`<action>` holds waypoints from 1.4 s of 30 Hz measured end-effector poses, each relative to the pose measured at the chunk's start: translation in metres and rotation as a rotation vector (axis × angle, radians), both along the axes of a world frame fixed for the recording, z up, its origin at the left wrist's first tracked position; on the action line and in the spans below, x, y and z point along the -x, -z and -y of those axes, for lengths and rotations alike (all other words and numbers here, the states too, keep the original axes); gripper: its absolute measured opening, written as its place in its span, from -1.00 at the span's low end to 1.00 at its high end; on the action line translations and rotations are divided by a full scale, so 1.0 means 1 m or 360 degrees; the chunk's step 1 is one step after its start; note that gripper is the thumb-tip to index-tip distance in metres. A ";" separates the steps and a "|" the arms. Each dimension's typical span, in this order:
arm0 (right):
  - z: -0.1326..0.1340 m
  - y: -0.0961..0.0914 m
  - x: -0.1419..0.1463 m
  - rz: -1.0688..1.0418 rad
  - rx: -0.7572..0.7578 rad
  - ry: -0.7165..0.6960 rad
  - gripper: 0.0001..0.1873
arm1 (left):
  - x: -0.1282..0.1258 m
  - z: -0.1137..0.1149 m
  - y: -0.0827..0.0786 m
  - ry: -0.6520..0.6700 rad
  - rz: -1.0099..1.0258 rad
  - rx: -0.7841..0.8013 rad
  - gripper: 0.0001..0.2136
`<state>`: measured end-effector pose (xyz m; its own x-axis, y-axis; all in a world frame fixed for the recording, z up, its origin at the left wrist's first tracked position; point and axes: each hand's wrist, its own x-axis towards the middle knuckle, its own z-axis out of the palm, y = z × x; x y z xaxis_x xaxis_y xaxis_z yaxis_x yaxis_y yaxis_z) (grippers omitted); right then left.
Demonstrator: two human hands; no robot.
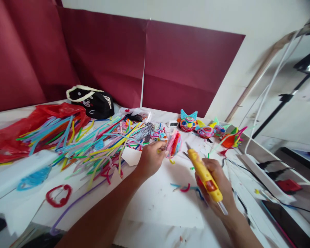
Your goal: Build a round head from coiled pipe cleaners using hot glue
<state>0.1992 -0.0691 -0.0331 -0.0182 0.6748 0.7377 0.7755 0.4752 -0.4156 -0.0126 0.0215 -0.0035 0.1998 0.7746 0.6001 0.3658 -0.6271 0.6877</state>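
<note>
Red bag (9, 139), pipe cleaners (50, 131) inside, glue gun (202, 172) held

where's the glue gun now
The glue gun is right of centre in the head view, in the right hand, nozzle near the multicoloured fuzzy piece.

Fuzzy striped craft piece (174, 144), mostly pink, red and blue, is held up; yellow glue gun (200, 168) is gripped tilted, nozzle (188, 146) nearby.
</note>
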 end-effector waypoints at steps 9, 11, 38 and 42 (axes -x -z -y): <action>0.009 -0.004 0.025 0.0696 0.0528 -0.0524 -0.88 | 0.017 -0.024 0.002 -0.0201 0.0271 0.0088 -0.83; 0.009 -0.002 0.032 0.0819 0.0568 -0.0532 -0.87 | 0.017 -0.023 0.001 -0.0204 0.0250 0.0073 -0.83; -0.050 -0.105 0.022 0.0736 0.0065 -0.0457 -0.71 | 0.000 0.006 -0.002 0.0229 -0.0343 -0.0556 -0.82; -0.053 -0.104 0.020 0.0572 0.0093 -0.0545 -0.71 | 0.001 0.006 -0.002 0.0223 -0.0411 -0.0584 -0.84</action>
